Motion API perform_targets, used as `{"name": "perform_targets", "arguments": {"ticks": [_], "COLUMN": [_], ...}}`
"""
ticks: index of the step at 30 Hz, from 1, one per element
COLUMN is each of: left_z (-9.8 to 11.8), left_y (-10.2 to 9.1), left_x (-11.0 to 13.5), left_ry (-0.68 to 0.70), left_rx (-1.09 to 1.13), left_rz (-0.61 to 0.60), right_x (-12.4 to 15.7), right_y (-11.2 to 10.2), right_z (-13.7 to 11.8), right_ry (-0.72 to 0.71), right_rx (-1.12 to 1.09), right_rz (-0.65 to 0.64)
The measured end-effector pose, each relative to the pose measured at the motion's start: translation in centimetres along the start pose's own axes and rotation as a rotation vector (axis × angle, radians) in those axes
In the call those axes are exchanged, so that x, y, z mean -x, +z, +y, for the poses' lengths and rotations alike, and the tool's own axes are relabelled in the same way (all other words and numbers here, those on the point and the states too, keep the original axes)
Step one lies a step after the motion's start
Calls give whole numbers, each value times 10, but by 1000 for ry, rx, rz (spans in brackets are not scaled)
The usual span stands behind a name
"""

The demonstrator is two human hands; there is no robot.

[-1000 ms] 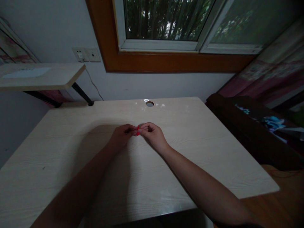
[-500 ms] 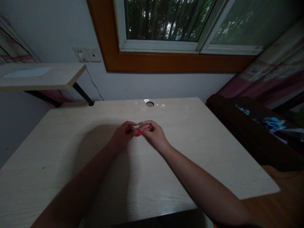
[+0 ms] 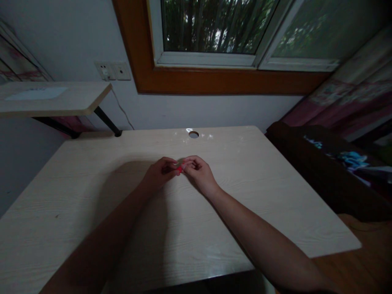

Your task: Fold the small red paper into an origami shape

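Observation:
A small red object [image 3: 179,168] is pinched between my two hands over the middle of the desk [image 3: 232,196]. Its kind is hard to tell, since fingers cover most of it. My left hand [image 3: 159,171] grips it from the left with thumb and fingertips. From the other side my right hand [image 3: 199,169] holds it, thumb against the red surface and fingers curled behind. The fingertips of both hands nearly meet around it.
A round cable hole [image 3: 193,134] lies near the desk's back edge. At the left stands a raised shelf [image 3: 82,98] on black legs, with a pale sheet [image 3: 36,94] on top. A dark brown piece of furniture [image 3: 324,163] holding cloth-like items is at the right.
My left thumb has shifted slightly on the red object, and less of its front shows between the fingers. Both arms stay nearly where they were.

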State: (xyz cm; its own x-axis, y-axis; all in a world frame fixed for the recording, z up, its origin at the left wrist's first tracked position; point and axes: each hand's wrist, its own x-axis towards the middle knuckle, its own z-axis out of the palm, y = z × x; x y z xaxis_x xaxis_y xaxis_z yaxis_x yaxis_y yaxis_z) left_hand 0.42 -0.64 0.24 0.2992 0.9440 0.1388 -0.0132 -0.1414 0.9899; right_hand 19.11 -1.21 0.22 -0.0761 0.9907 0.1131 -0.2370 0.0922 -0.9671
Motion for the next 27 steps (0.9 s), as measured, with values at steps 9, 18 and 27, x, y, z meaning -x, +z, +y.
{"name": "perform_targets", "arguments": {"ticks": [9,18,27], "left_z": [1,4,0], "left_y": [-3,-5,-5], "left_x": [-3,-3,-2], "left_ry": [-5,48,51], "left_rx": [-38,-61,-215], "left_rz": [114,138,141], "right_x": [1,4,3], "right_y": [1,3,3], "right_z": [-4,-5,-3], "right_ry": [30,54,96], "right_rx": [-25,111,197], "right_rz": [24,-64,-101]}}
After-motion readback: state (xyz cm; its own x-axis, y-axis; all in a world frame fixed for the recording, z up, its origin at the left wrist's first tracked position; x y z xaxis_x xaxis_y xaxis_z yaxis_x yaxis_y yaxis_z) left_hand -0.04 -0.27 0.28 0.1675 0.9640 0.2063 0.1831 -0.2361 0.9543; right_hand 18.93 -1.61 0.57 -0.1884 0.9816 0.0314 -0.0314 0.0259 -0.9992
